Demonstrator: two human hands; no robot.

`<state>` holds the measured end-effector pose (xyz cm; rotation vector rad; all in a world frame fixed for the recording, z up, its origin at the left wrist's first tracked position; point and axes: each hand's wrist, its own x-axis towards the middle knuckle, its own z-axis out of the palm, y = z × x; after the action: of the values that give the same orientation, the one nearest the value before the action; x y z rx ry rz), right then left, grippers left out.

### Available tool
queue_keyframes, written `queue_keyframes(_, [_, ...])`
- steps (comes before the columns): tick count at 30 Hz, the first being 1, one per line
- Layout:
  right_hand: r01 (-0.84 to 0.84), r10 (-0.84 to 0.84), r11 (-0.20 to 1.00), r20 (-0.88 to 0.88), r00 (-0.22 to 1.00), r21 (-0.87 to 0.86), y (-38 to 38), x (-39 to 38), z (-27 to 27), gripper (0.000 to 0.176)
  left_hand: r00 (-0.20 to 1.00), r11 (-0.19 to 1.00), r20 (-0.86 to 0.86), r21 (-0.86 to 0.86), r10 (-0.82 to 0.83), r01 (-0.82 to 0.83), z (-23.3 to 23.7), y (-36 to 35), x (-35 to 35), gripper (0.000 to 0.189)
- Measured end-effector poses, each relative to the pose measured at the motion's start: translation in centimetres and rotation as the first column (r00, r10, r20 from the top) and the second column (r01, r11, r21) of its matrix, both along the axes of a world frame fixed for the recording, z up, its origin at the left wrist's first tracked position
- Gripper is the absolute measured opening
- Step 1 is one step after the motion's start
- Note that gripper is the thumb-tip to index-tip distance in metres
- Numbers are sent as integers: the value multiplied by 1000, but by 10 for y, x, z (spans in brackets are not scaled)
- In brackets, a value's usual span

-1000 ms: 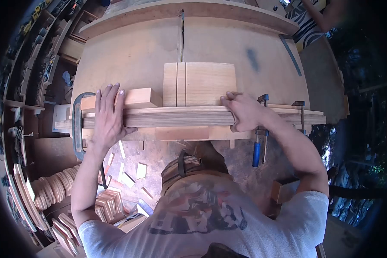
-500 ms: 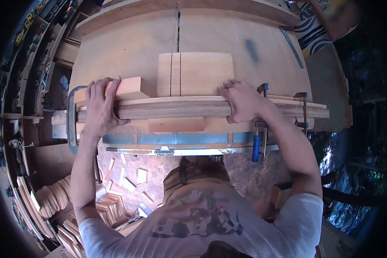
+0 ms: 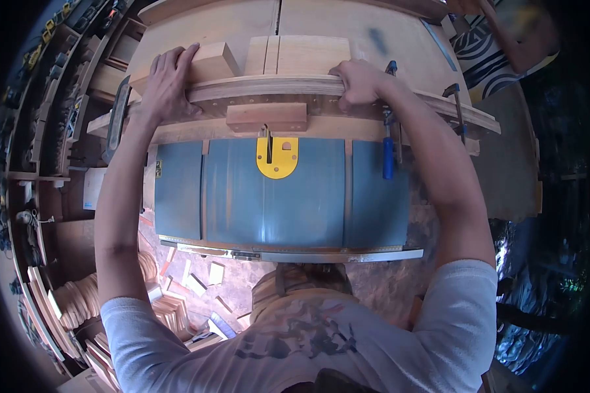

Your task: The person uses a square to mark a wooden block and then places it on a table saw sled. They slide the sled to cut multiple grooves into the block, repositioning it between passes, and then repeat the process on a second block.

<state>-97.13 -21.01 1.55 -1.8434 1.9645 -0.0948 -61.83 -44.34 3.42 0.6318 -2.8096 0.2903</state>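
Observation:
My left hand (image 3: 170, 82) is closed over the long laminated wooden fence (image 3: 275, 86) of a crosscut sled, its fingers reaching to a thick wood block (image 3: 210, 63) on the far side. Farther right along the same fence, my right hand (image 3: 360, 84) grips its top edge, fingertips beside a flat light board (image 3: 313, 56). That board lies on the sled against the fence. A reddish wooden block (image 3: 266, 117) is fixed to the fence's near face. Just below it, a yellow throat plate (image 3: 277, 160) with a dark blade slot shows in the blue-grey saw table (image 3: 301, 203).
Clamps sit on the fence: one at the left (image 3: 118, 118), a blue-handled one (image 3: 388, 154), and another at the far right (image 3: 459, 108). A metal rail (image 3: 308, 255) edges the saw table. Wood offcuts (image 3: 216, 272) litter the floor. Another person (image 3: 498, 56) is at upper right.
Both hands have pushed the sled away from my body, carrying the fence, clamps, board and block. Much more of the saw table and the yellow throat plate is now uncovered.

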Motion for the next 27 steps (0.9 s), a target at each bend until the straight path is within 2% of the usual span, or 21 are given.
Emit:
queue_keyframes(6, [-12,11,997,-17,1000,-81,-43,-39,-12,58,999,996,21,-84,31,-29,-6,-44,-36,143])
queue_keyframes(10, [8,-7,992,9,1000,-123,-41,-38,-21,58,995,991,39,-103,90,-86,-5,-29,-36,140])
queue_keyframes(13, [-66,54,987,-86,995,-143,-33,-30,-19,59,992,990,44,-76,121,-117,1,-15,-30,138])
queue_keyframes(15, [-67,61,991,-54,997,-118,-24,-23,-15,60,988,987,42,-72,146,-143,7,1,-20,136])
queue_keyframes(21, [-87,86,991,-14,996,-100,98,79,-25,65,994,994,21,11,108,-108,1,119,82,133])
queue_keyframes(23, [-55,55,998,-12,998,23,138,117,-23,76,994,994,31,36,105,-106,2,159,117,133])
queue_keyframes(27, [-98,104,992,-74,992,75,211,184,-16,89,991,988,78,99,108,-115,17,233,179,126])
